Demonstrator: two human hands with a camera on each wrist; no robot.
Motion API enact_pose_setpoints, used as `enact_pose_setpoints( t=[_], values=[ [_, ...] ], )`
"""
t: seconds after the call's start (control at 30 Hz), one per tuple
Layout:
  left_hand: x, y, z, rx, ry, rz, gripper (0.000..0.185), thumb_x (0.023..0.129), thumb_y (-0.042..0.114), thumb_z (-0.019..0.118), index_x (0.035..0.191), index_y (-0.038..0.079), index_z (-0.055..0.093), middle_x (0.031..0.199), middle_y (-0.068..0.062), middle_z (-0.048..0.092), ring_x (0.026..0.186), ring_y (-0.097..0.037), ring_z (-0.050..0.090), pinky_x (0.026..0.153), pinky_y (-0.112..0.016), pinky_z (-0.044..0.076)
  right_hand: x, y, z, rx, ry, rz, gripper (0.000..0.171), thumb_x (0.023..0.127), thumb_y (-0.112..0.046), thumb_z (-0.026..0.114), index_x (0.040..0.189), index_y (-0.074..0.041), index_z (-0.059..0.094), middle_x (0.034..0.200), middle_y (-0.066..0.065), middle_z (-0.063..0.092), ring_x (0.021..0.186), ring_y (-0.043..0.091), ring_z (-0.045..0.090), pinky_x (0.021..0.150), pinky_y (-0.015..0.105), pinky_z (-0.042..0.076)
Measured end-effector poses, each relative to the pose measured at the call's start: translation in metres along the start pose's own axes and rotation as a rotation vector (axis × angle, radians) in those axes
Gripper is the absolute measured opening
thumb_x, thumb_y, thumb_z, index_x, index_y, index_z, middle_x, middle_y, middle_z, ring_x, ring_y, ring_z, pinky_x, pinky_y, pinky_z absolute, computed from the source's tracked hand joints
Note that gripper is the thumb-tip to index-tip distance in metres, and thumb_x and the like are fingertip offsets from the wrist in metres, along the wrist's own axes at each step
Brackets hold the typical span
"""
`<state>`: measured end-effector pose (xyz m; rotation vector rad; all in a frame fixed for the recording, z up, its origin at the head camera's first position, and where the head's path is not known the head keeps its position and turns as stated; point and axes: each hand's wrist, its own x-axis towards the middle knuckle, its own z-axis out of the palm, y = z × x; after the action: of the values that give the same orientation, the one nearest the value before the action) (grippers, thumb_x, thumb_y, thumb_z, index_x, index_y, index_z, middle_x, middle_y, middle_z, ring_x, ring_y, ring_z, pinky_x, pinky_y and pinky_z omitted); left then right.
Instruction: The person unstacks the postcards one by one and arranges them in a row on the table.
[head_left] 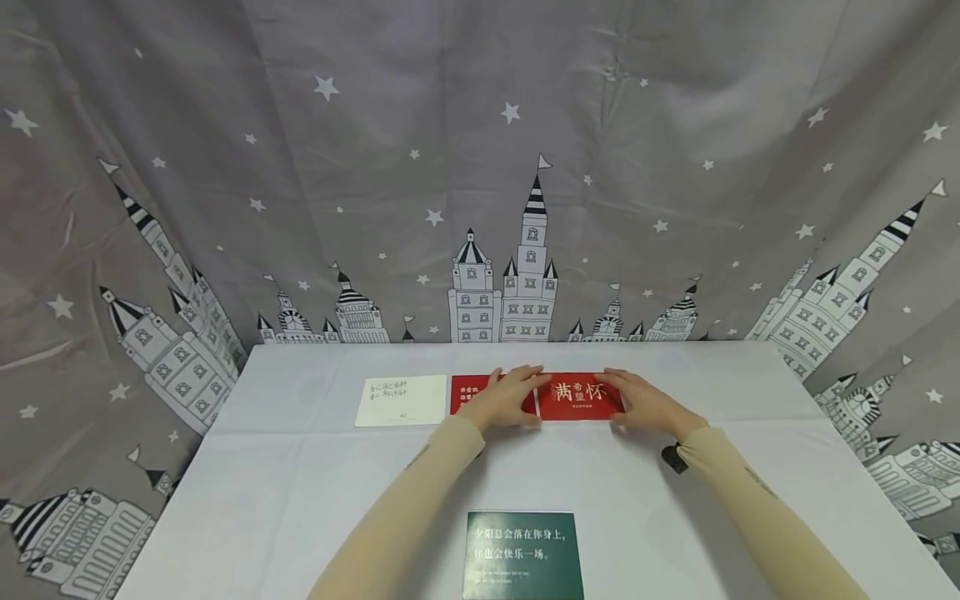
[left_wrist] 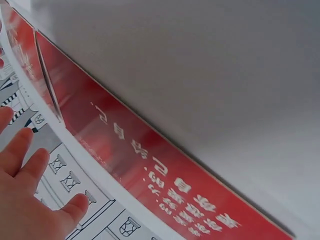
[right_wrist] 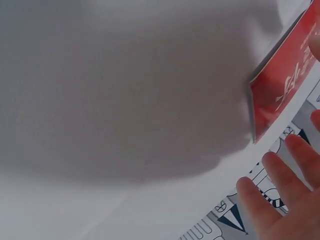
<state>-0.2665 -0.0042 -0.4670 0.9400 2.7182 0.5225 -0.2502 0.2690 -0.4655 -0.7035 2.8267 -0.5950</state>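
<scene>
At the back of the table lies a red card (head_left: 581, 400) with white and gold characters, between my two hands. My left hand (head_left: 504, 402) is at its left edge, fingers spread, and covers part of a second red card (head_left: 467, 392). My right hand (head_left: 648, 406) is at the right end, fingertips near the top corner and thumb near the bottom one. Loosely bent, separated fingers show on the left hand (left_wrist: 30, 185) in the left wrist view and on the right hand (right_wrist: 285, 200) in the right wrist view. Whether the fingertips touch the card is unclear.
A cream card (head_left: 402, 402) with handwriting lies left of the red ones, in the same row. Nearer the front is a dark green card (head_left: 522, 558) with white text. Behind the white table (head_left: 300, 483) hangs a grey castle-print curtain (head_left: 375, 183).
</scene>
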Motion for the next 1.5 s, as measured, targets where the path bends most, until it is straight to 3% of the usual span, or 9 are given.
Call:
enact_pose_setpoints(
  t=[0.3, 0.5, 0.73, 1.23, 1.5],
  values=[
    [-0.021, -0.004, -0.003, 0.011, 0.013, 0.024, 0.074, 0.085, 0.037, 0.070, 0.149, 0.020, 0.036, 0.155, -0.001, 0.027, 0.142, -0.020, 0.018, 0.113, -0.054, 0.007, -0.009, -0.008, 0.003, 0.027, 0.037, -0.044, 0.073, 0.079, -0.011, 0.072, 0.142, 0.002, 0.039, 0.144, 0.027, 0.037, 0.131, 0.046, 0.032, 0.106, 0.059, 0.028],
    [-0.033, -0.005, -0.008, 0.019, 0.022, 0.078, 0.074, 0.087, 0.038, 0.068, 0.149, 0.016, 0.035, 0.155, -0.005, 0.027, 0.143, -0.024, 0.018, 0.112, -0.057, 0.008, -0.014, -0.014, 0.004, 0.063, 0.044, -0.037, 0.072, 0.081, -0.011, 0.072, 0.144, 0.002, 0.038, 0.145, 0.028, 0.035, 0.132, 0.046, 0.031, 0.105, 0.060, 0.028],
    [-0.051, -0.005, -0.013, -0.002, 0.069, 0.106, 0.075, 0.086, 0.038, 0.069, 0.149, 0.016, 0.036, 0.154, -0.004, 0.028, 0.143, -0.024, 0.017, 0.113, -0.055, 0.006, -0.024, -0.024, 0.002, 0.111, 0.056, -0.027, 0.071, 0.082, -0.012, 0.070, 0.144, 0.001, 0.037, 0.146, 0.025, 0.035, 0.133, 0.045, 0.030, 0.104, 0.059, 0.029],
    [-0.090, 0.006, -0.013, -0.038, 0.088, 0.133, 0.079, 0.083, 0.041, 0.071, 0.149, 0.018, 0.035, 0.156, -0.003, 0.024, 0.143, -0.024, 0.015, 0.111, -0.059, 0.001, -0.049, -0.053, 0.004, 0.145, 0.119, -0.089, 0.076, 0.085, -0.016, 0.071, 0.148, -0.003, 0.031, 0.151, 0.017, 0.030, 0.137, 0.040, 0.027, 0.107, 0.056, 0.027],
    [-0.107, 0.012, -0.016, -0.041, 0.115, 0.188, 0.081, 0.083, 0.042, 0.071, 0.150, 0.017, 0.033, 0.156, -0.007, 0.022, 0.143, -0.028, 0.015, 0.110, -0.061, 0.003, -0.058, -0.069, 0.009, 0.148, 0.125, -0.128, 0.078, 0.085, -0.017, 0.072, 0.150, -0.008, 0.030, 0.152, 0.016, 0.029, 0.137, 0.036, 0.029, 0.105, 0.055, 0.032]
  ],
)
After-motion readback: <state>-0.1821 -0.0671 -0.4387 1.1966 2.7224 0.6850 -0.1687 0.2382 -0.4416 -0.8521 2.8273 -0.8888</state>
